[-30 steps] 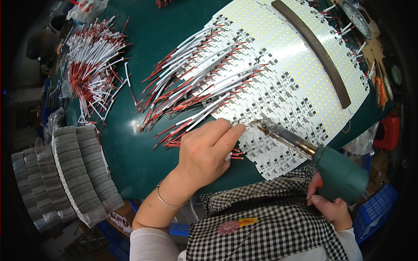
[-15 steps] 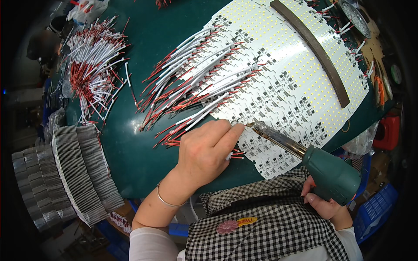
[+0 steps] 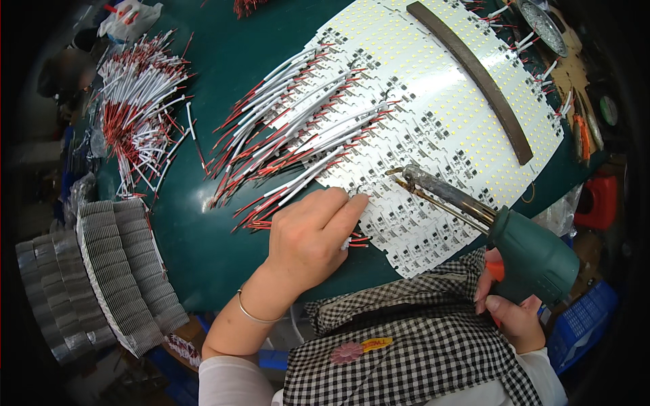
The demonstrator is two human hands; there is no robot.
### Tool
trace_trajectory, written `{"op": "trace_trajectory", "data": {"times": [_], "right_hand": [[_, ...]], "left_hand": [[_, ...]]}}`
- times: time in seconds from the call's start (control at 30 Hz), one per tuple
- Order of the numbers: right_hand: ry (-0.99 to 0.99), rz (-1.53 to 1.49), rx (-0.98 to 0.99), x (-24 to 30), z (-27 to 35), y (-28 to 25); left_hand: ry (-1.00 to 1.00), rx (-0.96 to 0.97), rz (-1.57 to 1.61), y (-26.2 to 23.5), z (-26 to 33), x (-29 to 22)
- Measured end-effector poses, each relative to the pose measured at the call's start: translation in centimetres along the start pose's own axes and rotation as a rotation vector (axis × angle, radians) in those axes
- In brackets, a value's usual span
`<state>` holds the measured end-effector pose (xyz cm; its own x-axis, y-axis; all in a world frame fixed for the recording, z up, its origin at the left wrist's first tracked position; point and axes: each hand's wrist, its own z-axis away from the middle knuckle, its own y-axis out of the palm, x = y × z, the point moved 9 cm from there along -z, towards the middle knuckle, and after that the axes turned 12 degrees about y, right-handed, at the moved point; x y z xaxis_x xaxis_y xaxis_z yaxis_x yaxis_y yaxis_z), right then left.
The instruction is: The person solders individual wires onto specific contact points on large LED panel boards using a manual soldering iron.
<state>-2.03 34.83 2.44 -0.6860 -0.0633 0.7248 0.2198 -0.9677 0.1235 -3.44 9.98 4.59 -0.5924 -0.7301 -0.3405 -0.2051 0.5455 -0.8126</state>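
My left hand (image 3: 313,233) rests low on a sheet of white LED circuit boards (image 3: 433,169), thumb and forefinger pinched together at the board's surface. Short red-and-white wires (image 3: 352,241) poke out beneath its fingers. My right hand (image 3: 513,317) is wrapped around the handle of a green soldering gun (image 3: 535,254). The gun's metal tip lies over the boards, a short way up and right of my left fingertips, apart from them. Rows of white wires with red ends (image 3: 291,128) fan out to the left from the boards' pads.
A dark curved bar (image 3: 477,78) lies across the boards. On the green table (image 3: 196,237), a heap of loose wires (image 3: 139,101) sits at the left. Stacked grey ridged strips (image 3: 125,271) stand nearer. A metal dish (image 3: 544,27) is at the far right, a blue basket (image 3: 586,331) below right.
The soldering gun has pulled back right, its tip lifting away from my left fingertips. My left hand keeps its pinch at nearly the same spot on the boards. The whole view has shifted slightly.
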Motion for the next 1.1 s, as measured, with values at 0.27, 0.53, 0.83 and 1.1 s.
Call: {"op": "trace_trajectory", "data": {"times": [0.27,0.53,0.83,1.1], "right_hand": [[-0.124,0.032,-0.085,1.0,0.8,-2.2],[-0.547,0.116,-0.240,4.5,3.3,-5.1],[-0.313,-0.002,-0.138,2.3,1.3,-4.1],[-0.137,-0.046,-0.088,1.3,0.9,-3.4]], "left_hand": [[-0.100,0.027,0.131,-0.1,-0.3,0.4],[-0.186,-0.224,-0.010,-3.8,0.4,2.1],[-0.172,-0.084,0.165,-1.0,-1.2,1.6],[-0.227,-0.063,0.068,-1.0,-1.8,1.5]]}}
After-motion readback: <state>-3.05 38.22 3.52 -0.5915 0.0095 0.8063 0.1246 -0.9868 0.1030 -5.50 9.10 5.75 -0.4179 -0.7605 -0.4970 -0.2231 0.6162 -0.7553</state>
